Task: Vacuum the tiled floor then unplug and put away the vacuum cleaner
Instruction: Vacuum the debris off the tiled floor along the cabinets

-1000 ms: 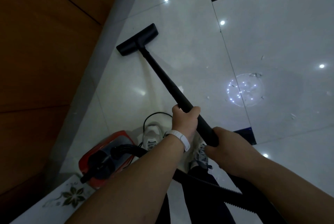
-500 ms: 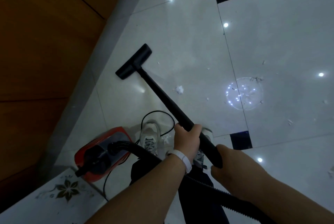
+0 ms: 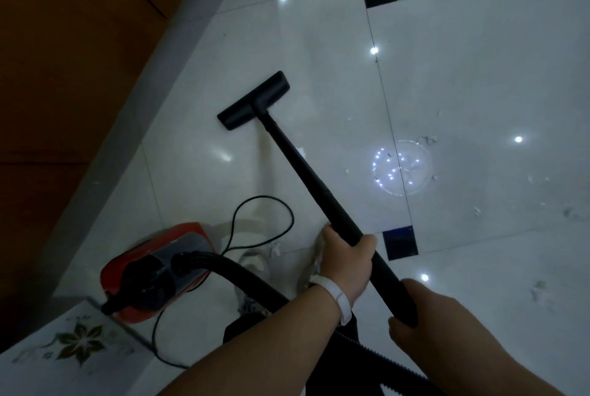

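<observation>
Since the earlier frame the nozzle (image 3: 253, 100) had swung right, and the wand (image 3: 319, 184) now crossed a white scrap. The right hand (image 3: 424, 309) clamped the wand's near end, fingers curled round it. Ahead of it, the left hand (image 3: 346, 261) wrapped the shaft. The vacuum (image 3: 153, 271) sat left of the feet, its cord (image 3: 265, 204) looped. Recommended: keep the nozzle flat on the floor (image 3: 479, 60) and work slow overlapping strokes toward the far scraps (image 3: 426, 140), clear of the cord.
</observation>
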